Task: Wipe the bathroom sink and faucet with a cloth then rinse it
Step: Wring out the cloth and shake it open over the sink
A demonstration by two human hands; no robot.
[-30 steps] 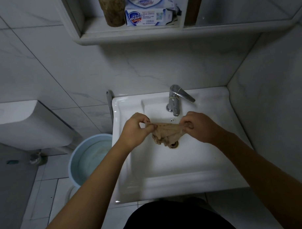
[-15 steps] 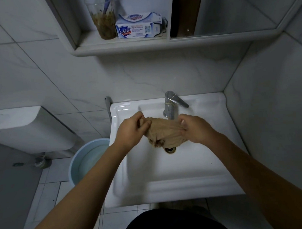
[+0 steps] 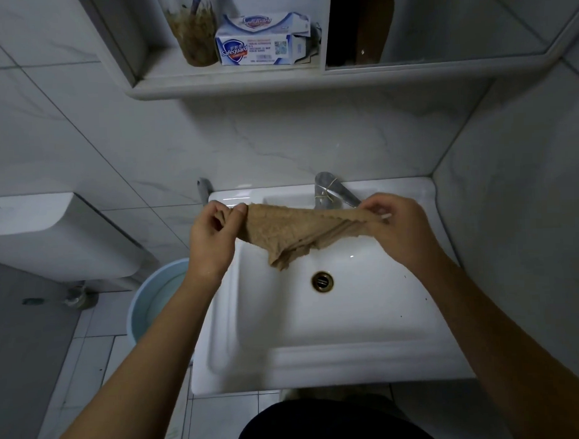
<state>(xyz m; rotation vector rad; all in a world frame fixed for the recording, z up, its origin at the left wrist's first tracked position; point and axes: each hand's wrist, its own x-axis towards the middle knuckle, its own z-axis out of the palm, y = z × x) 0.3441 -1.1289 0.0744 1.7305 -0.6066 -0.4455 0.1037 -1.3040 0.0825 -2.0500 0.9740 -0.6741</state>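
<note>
Pinching the cloth [image 3: 298, 233] with my left hand [image 3: 213, 241] and right hand [image 3: 401, 230], I hold it stretched above the sink [image 3: 319, 359], before the faucet [image 3: 330, 191].

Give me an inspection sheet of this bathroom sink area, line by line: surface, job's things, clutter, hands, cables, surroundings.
Surface: white sink, a few dark specks on its right slope; drain uncovered; no running water seen.
Job's things: tan cloth stretched above the basin, one corner hanging; faucet behind it, a rubber band round it.
Clutter: soap box and murky jar on the shelf.
Hands: left hand and right hand each pinch one end of the cloth.
Cables: nothing seen.
Surroundings: blue bucket on the floor left of the sink; toilet tank beyond it; tiled walls.
</note>
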